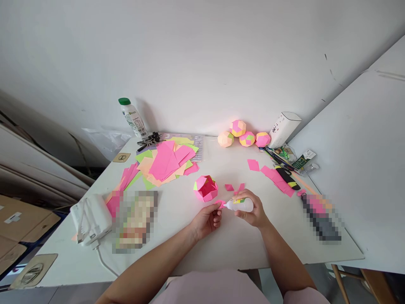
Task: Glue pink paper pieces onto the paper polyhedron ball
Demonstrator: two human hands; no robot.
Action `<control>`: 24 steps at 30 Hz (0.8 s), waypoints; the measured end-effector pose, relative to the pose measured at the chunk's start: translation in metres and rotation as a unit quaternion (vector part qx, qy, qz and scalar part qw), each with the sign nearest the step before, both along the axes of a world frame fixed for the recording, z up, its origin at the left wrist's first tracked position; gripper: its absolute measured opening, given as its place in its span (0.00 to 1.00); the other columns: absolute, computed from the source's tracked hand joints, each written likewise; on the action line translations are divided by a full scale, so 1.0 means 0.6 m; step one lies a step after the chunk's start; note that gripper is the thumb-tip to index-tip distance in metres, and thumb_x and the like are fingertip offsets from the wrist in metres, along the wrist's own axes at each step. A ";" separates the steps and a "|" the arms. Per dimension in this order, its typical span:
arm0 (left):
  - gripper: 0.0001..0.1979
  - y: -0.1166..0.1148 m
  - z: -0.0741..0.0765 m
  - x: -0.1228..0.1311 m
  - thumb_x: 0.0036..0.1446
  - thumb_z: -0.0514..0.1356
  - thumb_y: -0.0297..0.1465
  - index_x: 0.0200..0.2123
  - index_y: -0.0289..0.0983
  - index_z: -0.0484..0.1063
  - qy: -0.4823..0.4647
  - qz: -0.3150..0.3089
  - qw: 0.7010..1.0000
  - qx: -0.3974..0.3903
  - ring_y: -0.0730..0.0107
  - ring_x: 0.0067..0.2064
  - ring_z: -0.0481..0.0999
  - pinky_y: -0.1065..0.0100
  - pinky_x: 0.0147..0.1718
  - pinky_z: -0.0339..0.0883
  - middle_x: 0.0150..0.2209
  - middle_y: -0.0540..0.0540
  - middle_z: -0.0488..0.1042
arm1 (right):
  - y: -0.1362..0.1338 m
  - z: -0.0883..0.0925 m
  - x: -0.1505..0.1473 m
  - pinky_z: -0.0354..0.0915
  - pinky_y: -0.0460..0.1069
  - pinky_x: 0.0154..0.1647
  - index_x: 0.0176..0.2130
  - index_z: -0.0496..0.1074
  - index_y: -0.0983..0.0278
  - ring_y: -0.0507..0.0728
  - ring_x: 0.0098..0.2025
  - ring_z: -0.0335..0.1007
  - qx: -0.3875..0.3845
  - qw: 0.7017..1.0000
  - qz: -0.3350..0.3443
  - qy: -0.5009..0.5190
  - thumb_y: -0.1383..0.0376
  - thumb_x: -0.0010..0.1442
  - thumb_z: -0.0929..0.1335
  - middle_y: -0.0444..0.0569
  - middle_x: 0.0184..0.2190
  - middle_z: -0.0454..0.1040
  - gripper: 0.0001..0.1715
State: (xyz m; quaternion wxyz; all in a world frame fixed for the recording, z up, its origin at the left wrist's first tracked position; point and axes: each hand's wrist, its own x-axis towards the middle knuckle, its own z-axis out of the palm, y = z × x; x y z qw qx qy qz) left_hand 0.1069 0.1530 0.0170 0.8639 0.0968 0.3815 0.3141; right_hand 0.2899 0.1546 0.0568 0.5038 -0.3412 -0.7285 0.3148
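The person's left hand [207, 221] pinches a small pink paper piece [220, 204] between thumb and forefinger, the other fingers curled. The right hand [257, 213] grips a white squeeze bottle [243, 205], fingers over the top and thumb beneath, its nozzle pointed at the pink piece; whether the two touch is hard to tell. Well to the left of the left hand lies a white device [98, 217] with a cable. Just beyond the left hand sits a hollow pink-and-green paper ball [208, 197], its gap facing up. Small pink cutouts [229, 187] lie just past the right hand, and farther to its right a black-and-yellow tool [281, 172] rests by pink sheets [275, 182]. Beyond the left hand spreads a heap of coloured paper [164, 162]. Farthest out, past both hands, four multicoloured balls [238, 128] cluster near the wall [202, 63].
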 end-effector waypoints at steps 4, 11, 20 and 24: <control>0.13 0.001 -0.002 -0.001 0.49 0.64 0.34 0.23 0.34 0.64 0.001 -0.002 1.000 0.005 0.83 0.17 0.55 0.77 0.16 0.49 0.19 0.55 0.62 | 0.001 0.001 0.000 0.69 0.56 0.41 0.38 0.72 0.60 0.58 0.34 0.71 0.001 1.000 0.004 -0.001 0.53 0.51 0.73 0.51 0.33 0.74 0.17; 0.15 0.000 -0.007 -0.003 0.48 0.65 0.36 0.22 0.35 0.63 0.001 -0.018 1.000 0.024 0.83 0.17 0.54 0.76 0.17 0.49 0.18 0.55 0.60 | 0.003 0.003 0.010 0.68 0.54 0.37 0.39 0.72 0.60 0.59 0.36 0.71 -0.011 1.000 -0.010 0.027 0.54 0.52 0.73 0.50 0.33 0.74 0.17; 0.21 -0.008 0.026 -0.019 0.51 0.63 0.44 0.19 0.35 0.63 -0.030 -0.070 0.972 0.221 0.81 0.17 0.53 0.73 0.19 0.47 0.17 0.54 0.59 | 0.018 -0.014 0.022 0.53 0.45 0.15 0.38 0.69 0.59 0.48 0.18 0.54 -0.190 0.938 -0.055 0.285 0.46 0.53 0.69 0.46 0.29 0.70 0.22; 0.23 0.011 0.043 -0.060 0.54 0.60 0.47 0.17 0.37 0.62 0.043 0.037 0.925 0.376 0.78 0.18 0.55 0.71 0.20 0.49 0.15 0.53 0.58 | 0.029 -0.014 0.028 0.54 0.46 0.15 0.36 0.68 0.58 0.49 0.17 0.53 -0.227 0.913 -0.072 0.331 0.46 0.59 0.63 0.44 0.26 0.69 0.20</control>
